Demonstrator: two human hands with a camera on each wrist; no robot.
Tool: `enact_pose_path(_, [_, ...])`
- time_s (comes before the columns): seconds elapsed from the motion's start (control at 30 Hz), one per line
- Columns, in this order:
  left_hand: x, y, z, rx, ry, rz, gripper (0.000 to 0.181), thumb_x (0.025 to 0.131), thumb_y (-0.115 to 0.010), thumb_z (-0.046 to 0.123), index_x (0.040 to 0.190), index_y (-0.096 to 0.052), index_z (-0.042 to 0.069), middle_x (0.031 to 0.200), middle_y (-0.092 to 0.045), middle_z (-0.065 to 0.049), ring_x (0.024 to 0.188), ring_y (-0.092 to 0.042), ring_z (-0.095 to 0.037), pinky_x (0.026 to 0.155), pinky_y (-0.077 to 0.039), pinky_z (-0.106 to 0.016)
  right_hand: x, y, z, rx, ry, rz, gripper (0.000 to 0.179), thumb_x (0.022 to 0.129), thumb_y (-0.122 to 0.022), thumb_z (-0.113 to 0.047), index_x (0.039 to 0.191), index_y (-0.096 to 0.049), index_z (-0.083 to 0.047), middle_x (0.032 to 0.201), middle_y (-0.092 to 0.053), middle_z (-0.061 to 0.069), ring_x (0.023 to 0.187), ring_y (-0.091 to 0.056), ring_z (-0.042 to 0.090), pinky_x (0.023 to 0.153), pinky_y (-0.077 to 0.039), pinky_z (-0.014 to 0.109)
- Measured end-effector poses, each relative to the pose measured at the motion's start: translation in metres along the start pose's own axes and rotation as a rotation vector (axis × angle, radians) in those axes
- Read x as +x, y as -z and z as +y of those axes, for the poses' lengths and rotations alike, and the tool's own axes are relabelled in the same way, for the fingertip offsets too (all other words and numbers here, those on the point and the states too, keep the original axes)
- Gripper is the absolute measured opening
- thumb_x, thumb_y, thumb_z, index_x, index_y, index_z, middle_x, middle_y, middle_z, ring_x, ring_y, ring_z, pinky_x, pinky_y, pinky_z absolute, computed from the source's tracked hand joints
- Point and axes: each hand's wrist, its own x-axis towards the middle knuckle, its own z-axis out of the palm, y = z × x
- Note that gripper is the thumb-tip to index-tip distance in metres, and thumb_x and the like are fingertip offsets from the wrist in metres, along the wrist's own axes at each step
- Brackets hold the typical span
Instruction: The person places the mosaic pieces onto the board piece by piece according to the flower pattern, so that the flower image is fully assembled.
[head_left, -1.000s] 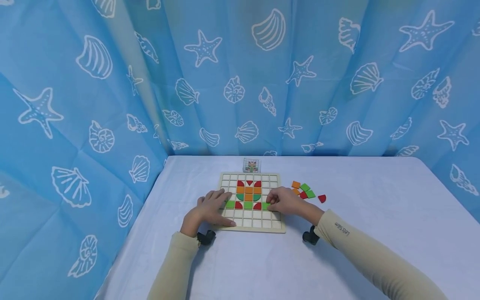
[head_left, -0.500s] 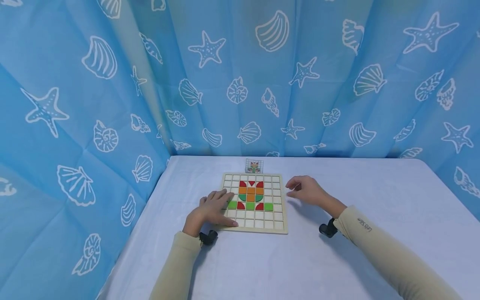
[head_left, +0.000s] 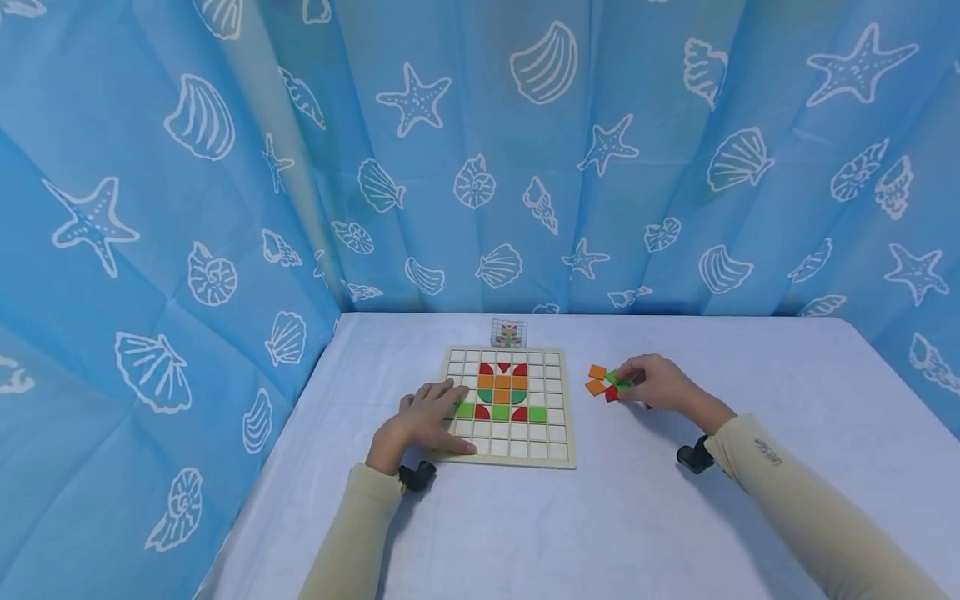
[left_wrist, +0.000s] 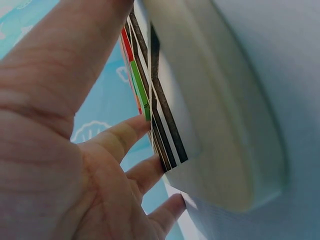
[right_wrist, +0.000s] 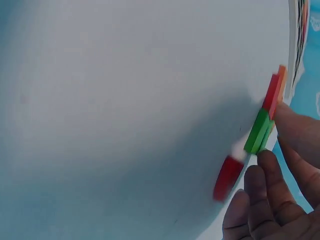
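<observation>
A wooden grid board point(head_left: 465, 356) with white squares lies on the table, holding a pattern of red, orange and green tiles point(head_left: 502, 392). My left hand point(head_left: 431, 417) rests with spread fingers on its left side; in the left wrist view the fingertips lie along the board's edge, beside a green tile point(left_wrist: 140, 90). To the right of the board, my right hand point(head_left: 660, 383) pinches a green tile point(right_wrist: 259, 131) in the loose pile. A red tile point(right_wrist: 271, 91) touches its upper end, and a second red piece point(right_wrist: 228, 177) lies just apart. My right fingers partly cover the pile in the head view.
Two loose orange tiles point(head_left: 596, 387) lie at the left of the pile. A small pattern card point(head_left: 508, 333) stands behind the board. The white table point(head_left: 600, 525) ends at a blue curtain point(head_left: 450, 125) with shell prints.
My right hand has left the green tile at the right of the pattern and moved right to the loose pile. The left hand has stayed on the board.
</observation>
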Motion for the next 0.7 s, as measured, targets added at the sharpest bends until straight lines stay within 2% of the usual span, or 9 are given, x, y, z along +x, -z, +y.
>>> enact_pose_path(0.27, [-0.0005, 0.0018, 0.0012, 0.002, 0.01, -0.009, 0.103, 0.071, -0.081, 0.059, 0.155, -0.031, 0.027, 0.165, -0.023, -0.006, 0.15, -0.018, -0.034, 0.118, -0.018, -0.064, 0.0011, 0.0032, 0.0117, -0.031, 0.015, -0.017, 0.037, 0.085, -0.078, -0.02, 0.116, -0.067, -0.003, 0.109, -0.066, 0.013, 0.098, -0.057, 0.028, 0.085, -0.057, 0.039])
enact_pose_path(0.53, [0.0016, 0.0003, 0.0006, 0.006, 0.013, -0.008, 0.104, 0.07, -0.081, 0.061, 0.155, -0.031, 0.027, 0.165, -0.023, -0.006, 0.151, -0.018, -0.033, 0.118, -0.017, -0.065, 0.0013, 0.0024, 0.0084, -0.106, 0.028, -0.024, 0.031, 0.085, -0.078, -0.019, 0.11, -0.069, -0.004, 0.103, -0.066, 0.012, 0.094, -0.057, 0.026, 0.085, -0.056, 0.041])
enact_pose_path(0.7, [0.0014, -0.001, 0.0006, 0.005, 0.016, -0.007, 0.103, 0.07, -0.081, 0.06, 0.155, -0.031, 0.028, 0.165, -0.023, -0.006, 0.151, -0.018, -0.033, 0.118, -0.016, -0.065, -0.0004, 0.0021, 0.0082, -0.099, 0.015, -0.026, 0.032, 0.084, -0.079, -0.018, 0.109, -0.066, -0.003, 0.1, -0.065, 0.011, 0.091, -0.057, 0.024, 0.083, -0.056, 0.039])
